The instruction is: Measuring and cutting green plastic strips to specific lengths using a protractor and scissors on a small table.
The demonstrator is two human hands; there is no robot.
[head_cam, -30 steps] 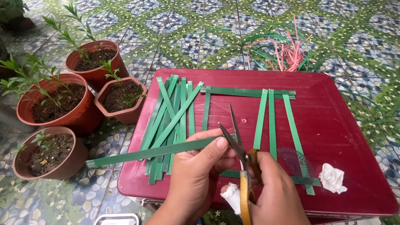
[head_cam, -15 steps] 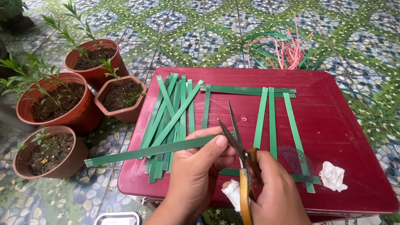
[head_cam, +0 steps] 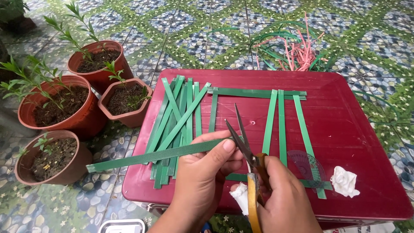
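Both wrists cut off at the near edge; scissor handles mostly hidden inside the right hand [head_cam: 280, 194]. Left hand [head_cam: 207, 172]: thumb and fingers pinched on a green strap [head_cam: 155, 156] over the red lid [head_cam: 371, 129], its right end between the parted blades of the scissors [head_cam: 243, 142].

I see a dark red tray [head_cam: 358, 129] on the tiled floor [head_cam: 194, 39], a heap of green strips [head_cam: 174, 125] at its left edge, more strips in a frame [head_cam: 280, 125] mid-tray, a crumpled white scrap [head_cam: 344, 181] near its right front corner, four pots [head_cam: 125, 103] off its left edge.
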